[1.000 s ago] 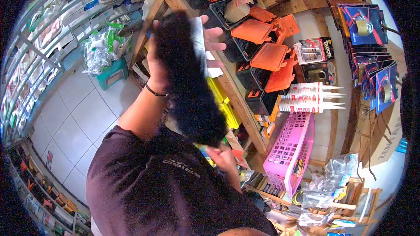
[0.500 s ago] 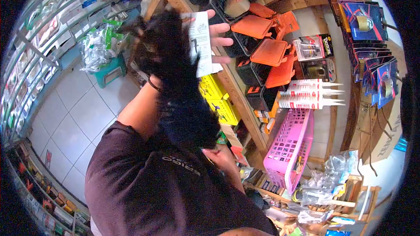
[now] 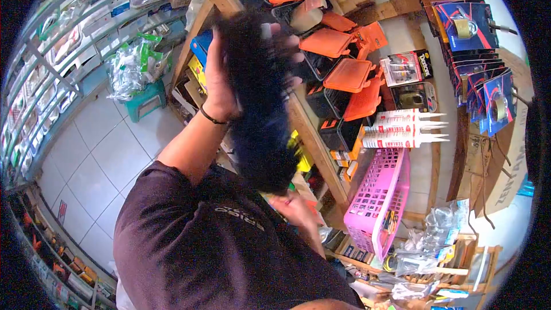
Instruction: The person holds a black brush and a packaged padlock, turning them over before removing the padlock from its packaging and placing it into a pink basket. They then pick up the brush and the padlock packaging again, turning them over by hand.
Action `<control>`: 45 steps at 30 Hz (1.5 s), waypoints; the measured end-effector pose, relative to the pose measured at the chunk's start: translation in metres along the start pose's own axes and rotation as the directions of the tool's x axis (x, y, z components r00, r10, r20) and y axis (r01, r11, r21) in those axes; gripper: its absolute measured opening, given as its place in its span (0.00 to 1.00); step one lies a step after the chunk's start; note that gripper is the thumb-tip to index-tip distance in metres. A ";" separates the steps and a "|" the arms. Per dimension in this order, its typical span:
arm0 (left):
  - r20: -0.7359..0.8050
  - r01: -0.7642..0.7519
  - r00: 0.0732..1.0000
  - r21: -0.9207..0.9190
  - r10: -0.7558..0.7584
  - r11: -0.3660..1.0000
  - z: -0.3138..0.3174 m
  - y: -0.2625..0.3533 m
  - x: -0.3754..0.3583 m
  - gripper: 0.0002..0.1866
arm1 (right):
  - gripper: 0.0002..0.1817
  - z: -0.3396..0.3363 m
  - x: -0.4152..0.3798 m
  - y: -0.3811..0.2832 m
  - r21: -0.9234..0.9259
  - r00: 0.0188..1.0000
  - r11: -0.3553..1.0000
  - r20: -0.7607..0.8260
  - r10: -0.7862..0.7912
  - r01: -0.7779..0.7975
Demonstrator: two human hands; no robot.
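Left hand (image 3: 221, 83) raised, gripping the top of a black fuzzy duster (image 3: 255, 103) before the shelf (image 3: 307, 132); right hand (image 3: 295, 204) low, grip unclear. Mid-handling; next needs steady hold.

We have one view only, from a camera worn on the head, so no second view shares any part of the scene. It looks forward and steeply down over our own dark shirt (image 3: 218, 241) to the tiled floor (image 3: 97, 155). The wide lens bends the edges into a dark round border. Our raised left hand (image 3: 221, 74) sits close to the lens, mid-frame. The wooden shelves (image 3: 313, 132) stand near on the right, the glass counter (image 3: 51, 51) farther off at left.
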State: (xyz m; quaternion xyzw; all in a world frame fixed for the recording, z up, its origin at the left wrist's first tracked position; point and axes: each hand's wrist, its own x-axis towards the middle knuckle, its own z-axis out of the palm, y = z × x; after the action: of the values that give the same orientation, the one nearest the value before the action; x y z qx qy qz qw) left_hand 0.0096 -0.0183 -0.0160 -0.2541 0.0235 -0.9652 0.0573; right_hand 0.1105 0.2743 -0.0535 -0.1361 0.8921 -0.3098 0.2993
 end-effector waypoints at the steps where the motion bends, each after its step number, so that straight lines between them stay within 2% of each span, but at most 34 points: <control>1: 0.053 -0.039 0.998 0.004 0.038 0.999 -0.012 -0.005 0.005 0.36 | 0.17 0.012 0.005 0.018 -0.014 0.999 1.000 -0.047 -0.028 0.027; 2: 0.053 0.001 0.999 0.008 -0.001 1.000 -0.022 -0.003 0.005 0.35 | 0.17 0.006 0.004 0.035 -0.022 0.999 0.999 -0.043 -0.032 0.031; 4: -0.151 -0.065 0.986 0.009 0.065 0.998 0.003 0.002 0.000 0.35 | 0.19 -0.011 0.005 0.012 0.262 0.987 0.952 -0.002 0.161 -0.155; 6: -0.320 -0.140 0.934 0.085 0.160 0.987 0.002 -0.001 0.001 0.37 | 0.19 -0.012 0.005 0.009 0.329 0.972 0.918 -0.001 0.234 -0.221; 8: -0.064 -0.017 0.998 -0.004 0.016 1.000 0.003 -0.002 0.001 0.38 | 0.17 -0.002 0.004 0.005 0.001 0.999 1.000 -0.032 0.007 -0.007; 9: 0.085 -0.051 0.995 0.006 0.050 0.999 -0.013 -0.006 0.007 0.41 | 0.17 -0.002 0.001 0.003 0.008 0.999 0.999 -0.003 0.040 -0.040; 10: 0.087 -0.059 0.994 0.006 0.059 0.998 -0.016 -0.005 0.005 0.41 | 0.17 -0.010 0.002 -0.001 0.000 0.999 0.999 0.000 0.036 -0.036; 12: 0.037 -0.025 0.999 0.020 0.024 0.999 -0.001 0.000 0.002 0.38 | 0.18 -0.025 0.003 -0.006 0.146 0.956 0.945 0.036 0.290 -0.293; 13: -0.299 -0.138 0.943 0.043 0.145 0.989 0.002 -0.002 0.002 0.38 | 0.18 -0.022 0.006 0.001 0.256 0.971 0.942 -0.037 0.235 -0.218; 14: -0.263 -0.086 0.961 0.022 0.089 0.996 0.001 -0.002 0.002 0.37 | 0.18 -0.015 0.004 0.002 0.262 0.970 0.939 -0.038 0.241 -0.223; 16: -0.152 -0.059 0.986 0.031 0.064 0.998 -0.004 -0.004 0.005 0.37 | 0.17 -0.001 0.001 -0.005 0.057 0.992 0.995 -0.108 -0.072 0.078; 17: 0.042 -0.036 0.999 0.058 0.034 0.998 -0.019 -0.007 0.007 0.37 | 0.17 -0.003 0.001 -0.007 0.056 0.991 0.995 -0.109 -0.072 0.079; 18: -0.064 0.006 0.998 0.180 0.006 0.984 -0.024 -0.005 0.008 0.38 | 0.15 -0.009 0.003 -0.008 0.074 0.996 0.997 -0.084 -0.008 0.014; 20: 0.058 -0.026 0.998 0.017 0.025 1.000 -0.006 -0.002 0.003 0.37 | 0.14 -0.019 0.005 -0.009 0.110 0.991 0.986 -0.021 0.131 -0.128; 21: -0.326 -0.112 0.939 0.008 0.108 0.994 0.007 -0.003 0.005 0.35 | 0.13 -0.024 0.009 -0.007 0.188 0.966 0.951 -0.033 0.255 -0.245; 22: 0.269 0.096 0.962 -0.205 -0.038 0.974 -0.051 0.004 0.001 0.35 | 0.13 -0.021 0.011 0.003 0.239 0.959 0.937 -0.061 0.276 -0.254; 23: -0.026 -0.020 0.999 -0.112 0.017 0.993 -0.023 -0.001 0.004 0.36 | 0.14 -0.018 0.008 -0.004 0.137 0.981 0.973 -0.032 0.190 -0.184; 24: -0.309 -0.108 0.945 0.013 0.107 0.994 0.005 -0.005 0.007 0.37 | 0.15 -0.014 0.004 -0.015 0.030 0.995 0.994 0.005 0.103 -0.104; 25: -0.029 0.048 0.998 -0.006 -0.048 0.999 -0.011 -0.003 0.005 0.39 | 0.17 -0.007 -0.001 -0.026 0.012 0.995 0.995 -0.012 0.102 -0.102; 26: 0.023 0.010 1.000 0.067 -0.012 0.998 -0.027 -0.006 0.009 0.42 | 0.17 -0.009 0.001 -0.045 -0.229 0.982 0.955 -0.032 0.188 -0.190; 28: 0.099 -0.016 0.995 0.037 0.012 0.999 -0.017 -0.002 0.007 0.41 | 0.16 -0.013 0.010 0.003 0.043 0.976 0.975 0.004 0.217 -0.217; 29: -0.284 -0.004 0.959 -0.038 -0.007 0.999 0.004 0.001 0.003 0.40 | 0.14 -0.017 0.017 -0.006 0.327 0.988 0.933 0.020 0.153 -0.151; 30: 0.298 0.165 0.951 -0.265 -0.082 0.950 -0.004 0.016 0.011 0.39 | 0.13 -0.019 0.019 -0.010 0.389 0.966 0.887 0.040 0.256 -0.250; 31: -0.046 0.010 0.999 -0.124 -0.016 0.992 -0.004 0.009 0.008 0.39 | 0.13 -0.012 0.016 -0.004 0.283 0.977 0.936 0.069 0.200 -0.211; 32: -0.364 -0.092 0.925 0.066 0.110 0.994 -0.001 0.001 0.006 0.40 | 0.14 -0.002 0.014 0.001 0.173 0.984 0.972 0.103 0.144 -0.160; 33: -0.114 0.044 0.993 0.006 -0.043 0.999 -0.007 0.006 0.003 0.39 | 0.14 0.010 0.011 -0.011 0.194 0.993 0.974 0.028 0.112 -0.116; 34: 0.010 0.037 0.999 -0.008 -0.037 0.999 -0.012 0.007 0.011 0.38 | 0.15 0.017 0.009 -0.022 0.208 0.996 0.976 -0.044 0.081 -0.070; 36: 0.098 -0.020 0.995 0.019 0.018 1.000 -0.021 0.007 0.006 0.38 | 0.15 0.006 0.012 -0.014 0.050 0.993 0.993 -0.023 0.112 -0.110; 38: 0.263 0.160 0.965 -0.575 -0.005 0.802 -0.024 0.015 -0.004 0.40 | 0.16 -0.004 0.021 0.011 0.223 0.958 0.933 0.007 0.288 -0.282; 39: 0.122 0.055 0.993 -0.436 -0.001 0.898 -0.031 0.014 -0.002 0.39 | 0.16 -0.006 0.021 0.008 0.193 0.962 0.943 0.011 0.274 -0.271; 40: 0.124 0.061 0.992 -0.437 -0.007 0.897 -0.034 0.011 -0.002 0.39 | 0.16 -0.002 0.016 0.003 0.198 0.961 0.942 0.006 0.275 -0.271; 42: 0.058 -0.015 0.998 0.017 0.014 1.000 -0.034 0.006 0.004 0.37 | 0.14 0.007 0.005 -0.025 -0.054 0.997 0.996 -0.031 0.073 -0.075; 44: 0.019 -0.007 1.000 0.015 0.007 1.000 -0.020 0.012 0.004 0.36 | 0.14 0.010 0.014 0.009 -0.104 0.997 0.993 -0.043 -0.058 0.054; 45: -0.029 0.012 1.000 0.013 -0.011 1.000 -0.012 0.016 0.002 0.36 | 0.16 -0.001 0.020 -0.001 0.007 0.994 0.995 -0.054 0.096 -0.096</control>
State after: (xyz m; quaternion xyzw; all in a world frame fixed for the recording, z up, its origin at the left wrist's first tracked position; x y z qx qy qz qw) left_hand 0.0035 -0.0343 -0.0264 -0.2398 0.0167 -0.9692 0.0529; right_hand 0.0948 0.2651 -0.0610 -0.0839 0.9047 -0.3007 0.2900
